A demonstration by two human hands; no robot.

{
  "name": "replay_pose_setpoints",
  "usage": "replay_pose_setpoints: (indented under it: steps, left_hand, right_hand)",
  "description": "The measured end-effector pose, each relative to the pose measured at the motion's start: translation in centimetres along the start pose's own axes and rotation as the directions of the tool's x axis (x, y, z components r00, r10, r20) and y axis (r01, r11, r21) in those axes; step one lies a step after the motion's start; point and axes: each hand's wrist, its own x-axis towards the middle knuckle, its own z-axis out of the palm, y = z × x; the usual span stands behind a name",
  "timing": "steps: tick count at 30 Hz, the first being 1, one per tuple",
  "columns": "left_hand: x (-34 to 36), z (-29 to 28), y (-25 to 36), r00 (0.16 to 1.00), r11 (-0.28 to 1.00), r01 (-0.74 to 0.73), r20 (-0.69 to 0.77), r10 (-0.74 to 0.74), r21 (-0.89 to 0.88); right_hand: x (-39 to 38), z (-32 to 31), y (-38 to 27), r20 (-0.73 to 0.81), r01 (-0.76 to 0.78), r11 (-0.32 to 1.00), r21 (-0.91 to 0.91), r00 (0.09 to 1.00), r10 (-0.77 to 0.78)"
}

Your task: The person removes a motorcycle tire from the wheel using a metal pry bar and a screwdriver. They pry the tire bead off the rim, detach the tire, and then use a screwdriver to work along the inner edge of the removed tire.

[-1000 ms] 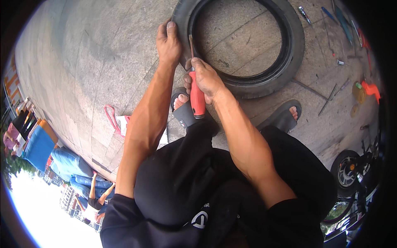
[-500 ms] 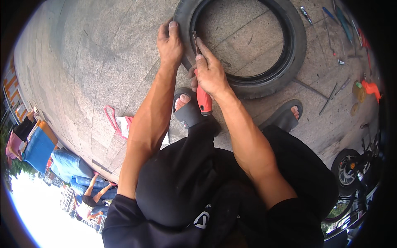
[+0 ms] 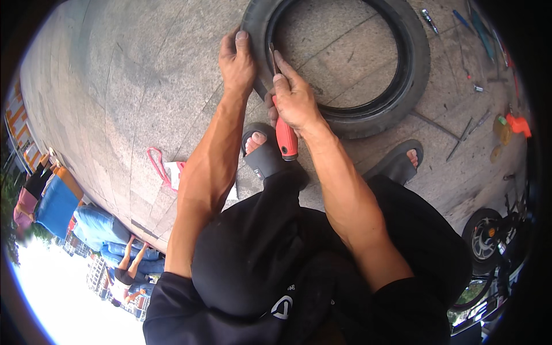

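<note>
A black rubber tyre [image 3: 397, 112] lies on the paving ahead of my feet, its top cut off by the picture's edge. My left hand [image 3: 237, 60] is closed round its left side, thumb on top and fingertips hidden behind the outer edge. In my right hand [image 3: 296, 103] is a flat-bladed screwdriver [image 3: 286, 141] with a red handle. The handle points back toward me. My right index finger stretches along the blade, whose tip is at the tyre's inner rim on the left. Whether the tip touches the rubber I cannot tell.
Scattered tools lie at the right, among them a metal socket [image 3: 478, 88], a thin rod [image 3: 434, 125] and an orange-red object [image 3: 518, 125]. A wheeled vehicle [image 3: 483, 238] stands at the lower right. A pink strap [image 3: 155, 164] lies left of my foot. People [image 3: 123, 259] are at the far left.
Both hands keep their holds, and the screwdriver stays at the tyre's inner rim. The whole view has shifted very slightly.
</note>
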Motion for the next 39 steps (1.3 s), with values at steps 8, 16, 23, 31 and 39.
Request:
replay_pose_setpoints:
  steps: [8,16,23,31,39]
  left_hand:
    - [0.1,-0.1,-0.6,0.999,0.998,0.044,0.007,-0.044,-0.041]
    - [0.4,0.1,-0.7,1.000,0.996,-0.013,0.004,0.014,-0.086]
    - [0.1,-0.2,-0.2,1.000,1.000,-0.007,0.015,0.007,-0.018]
    - [0.1,0.0,0.2,1.000,0.999,0.023,0.006,-0.023,-0.036]
    - [0.2,-0.1,-0.5,0.999,0.998,0.051,0.005,-0.051,-0.041]
  right_hand:
    - [1.6,0.9,-2.9,-0.057,0.025,1.000,0.009,0.998,-0.025]
    - [1.5,1.1,-1.7,-0.068,0.087,0.981,-0.173,0.993,-0.100]
    - [0.4,1.2,0.2,-0.042,0.053,0.999,-0.001,0.998,-0.053]
    - [1.4,0.2,-0.3,0.007,-0.029,0.997,0.076,1.000,0.029]
    - [2.2,1.0,-1.0,-0.003,0.009,0.996,0.085,1.000,-0.009]
